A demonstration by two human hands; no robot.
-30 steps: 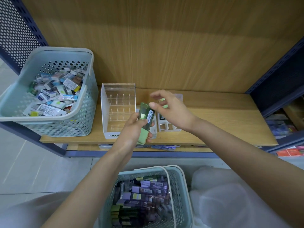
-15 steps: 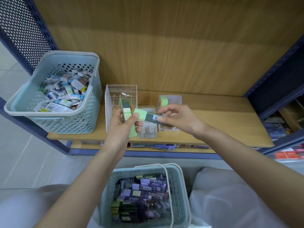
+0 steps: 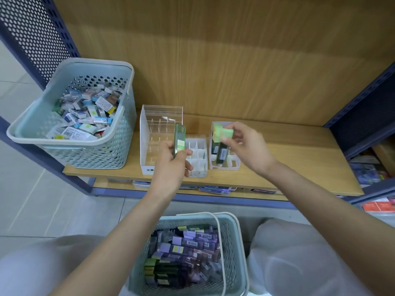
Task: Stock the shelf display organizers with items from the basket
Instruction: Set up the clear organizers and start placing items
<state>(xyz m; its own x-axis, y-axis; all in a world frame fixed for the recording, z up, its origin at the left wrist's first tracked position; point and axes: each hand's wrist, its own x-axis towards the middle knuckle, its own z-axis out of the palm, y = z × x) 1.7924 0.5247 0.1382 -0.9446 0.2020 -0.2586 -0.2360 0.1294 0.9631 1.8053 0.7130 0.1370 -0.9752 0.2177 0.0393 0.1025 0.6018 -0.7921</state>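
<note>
Spanning the width of the view, a light wooden shelf board (image 3: 299, 159) backed by a wood-grain panel carries three organizers and, at its left end, a pale blue-green perforated plastic basket (image 3: 102, 154) heaped with small white and blue boxed items (image 3: 85, 116)

A second pale blue-green perforated basket with a white handle (image 3: 141, 263) sits low in the foreground between the person's knees; it holds the stock of slim purple and dark green packs (image 3: 188, 248)

On the shelf, from left to right: a tall clear acrylic organizer with inner dividers (image 3: 147, 133); just beside it a low clear organizer with white cross dividers (image 3: 198, 150); then a small white-framed organizer (image 3: 234, 165), in which one green-topped pack (image 3: 215, 133) stands upright

The left hand (image 3: 171, 165) has its fingers curled round a slim dark green pack with a pale label (image 3: 179, 137), held upright in front of the tall organizer and above the shelf

The right hand (image 3: 245, 146) pinches the pale green top of another dark-bodied pack (image 3: 227, 133) between thumb and fingers; its lower end reaches down into the white-framed organizer, beside the pack standing there; whether it rests on the bottom cannot be told
</note>
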